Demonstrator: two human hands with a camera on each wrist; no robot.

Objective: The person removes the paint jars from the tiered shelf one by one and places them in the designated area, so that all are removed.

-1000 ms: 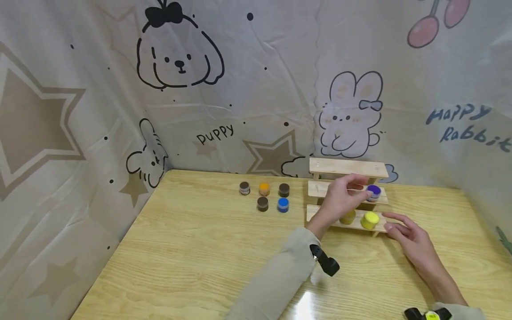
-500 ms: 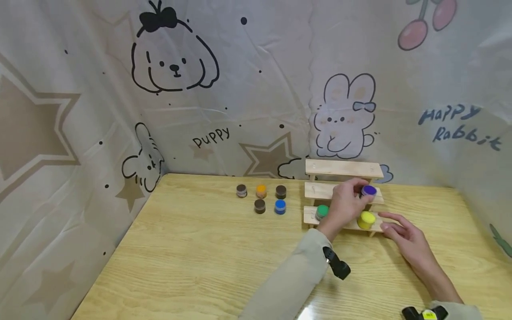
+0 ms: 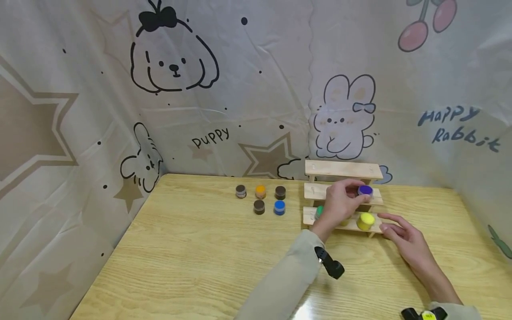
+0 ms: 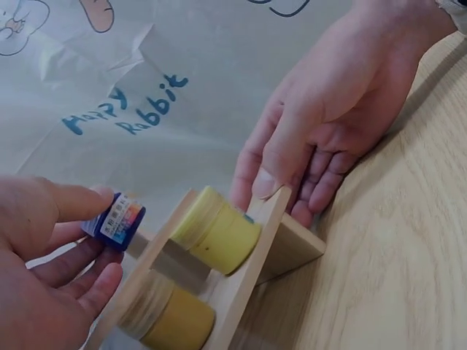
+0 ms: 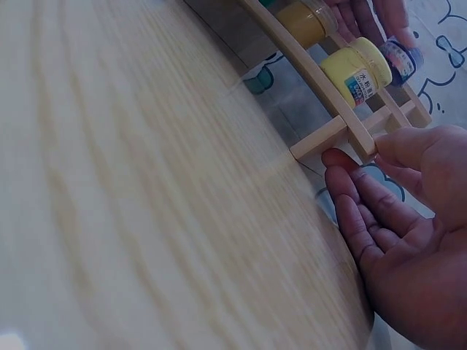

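Between left thumb and fingers, my left hand point(image 3: 339, 199) pinches a small paint jar with a purple lid point(image 3: 365, 191), at the right part of the middle tier of a wooden three-tier shelf point(image 3: 344, 169). In the left wrist view this jar point(image 4: 118, 222) shows a printed label. On the lowest tier stand a yellow jar point(image 3: 366, 221), an ochre jar point(image 4: 175, 317) and a green jar point(image 3: 319, 212), the latter two partly covered by my left arm in the head view. My right hand point(image 3: 408, 238) holds the right end of the lowest tier, thumb against the board.
Left of the shelf, several jars stand on the wooden table point(image 3: 180, 249) in two rows: an orange one point(image 3: 260, 191), a blue one point(image 3: 279, 207) and dark-lidded ones point(image 3: 259, 207). A printed cloth point(image 3: 240, 66) hangs close behind the table.
My left hand has shifted slightly left along the middle tier with the purple-lidded jar in its fingers. My right hand has stayed at the shelf's end. The head view has moved a little.
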